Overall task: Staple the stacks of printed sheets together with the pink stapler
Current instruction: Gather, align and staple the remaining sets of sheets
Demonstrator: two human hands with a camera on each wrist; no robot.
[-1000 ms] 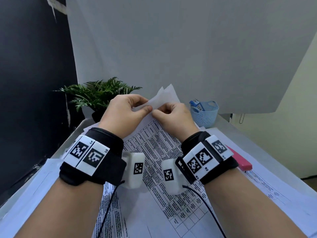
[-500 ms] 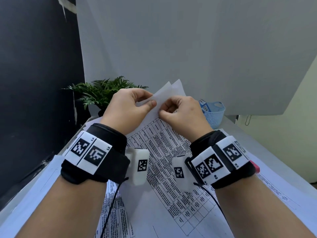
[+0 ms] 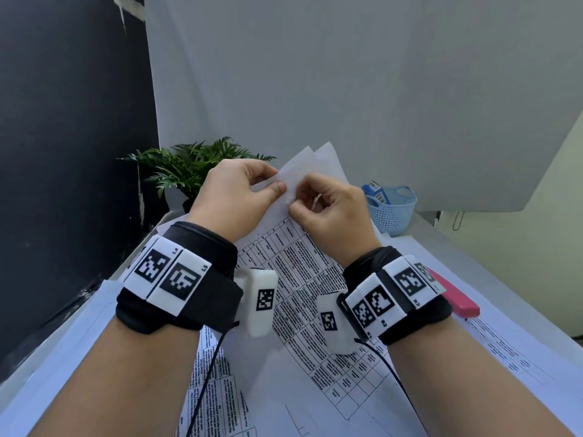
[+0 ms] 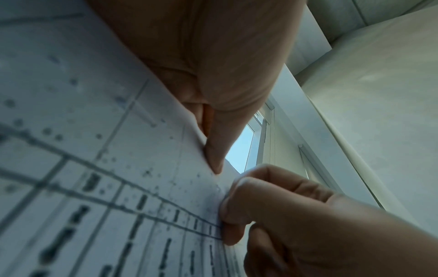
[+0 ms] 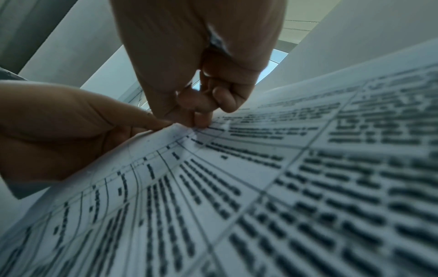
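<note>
A stack of printed sheets (image 3: 303, 279) with black tables is lifted at its far corner above the desk. My left hand (image 3: 239, 193) pinches that corner between thumb and fingers; the same pinch shows in the left wrist view (image 4: 213, 153). My right hand (image 3: 318, 209) pinches the paper edge just beside it, fingers curled (image 5: 201, 116). Two loose corners (image 3: 315, 159) of the sheets stick up past my fingers. The pink stapler (image 3: 454, 294) lies on the desk to the right, partly hidden behind my right wrist band. Neither hand touches it.
More printed sheets (image 3: 504, 348) cover the white desk (image 3: 441, 234) on both sides. A light blue basket (image 3: 391, 209) with a small box stands at the back right. A green potted plant (image 3: 195, 165) stands at the back left by the dark wall.
Both hands stay pinched on the top corner of the sheets; the fingers have shifted a little along the edge, and the head view has moved slightly, showing more of the stapler again.
</note>
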